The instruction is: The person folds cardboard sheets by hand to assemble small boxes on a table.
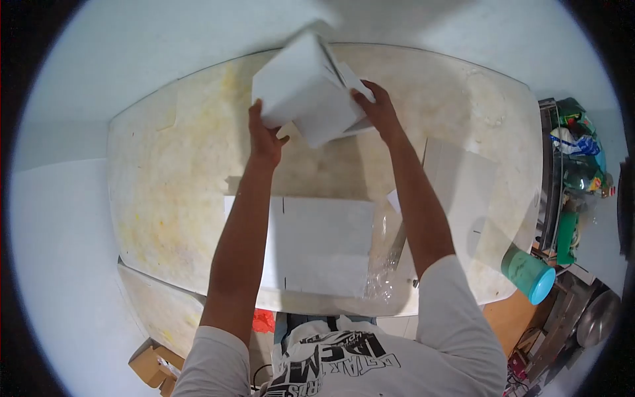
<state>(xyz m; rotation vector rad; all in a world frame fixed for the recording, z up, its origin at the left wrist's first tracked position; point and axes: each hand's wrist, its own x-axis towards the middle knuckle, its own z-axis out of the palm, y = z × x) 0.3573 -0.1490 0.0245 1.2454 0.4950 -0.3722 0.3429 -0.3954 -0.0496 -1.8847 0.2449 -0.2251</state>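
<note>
The left hand (266, 140) and right hand (378, 111) clasp a white cardboard box (297, 92) between their fingers, tilted over the stained tabletop (175, 182) near its far edge, flaps (352, 78) rightward, long axis unclear; pale wall (178, 49) beyond.

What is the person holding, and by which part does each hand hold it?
A white box: the left hand holds its lower left edge in the picture, the right hand its right side, seemingly by a flap.

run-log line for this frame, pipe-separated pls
left hand: grips white box, left side | right hand: grips box, right side | box: tilted, over table | flat white cardboard: on table, near side
</note>
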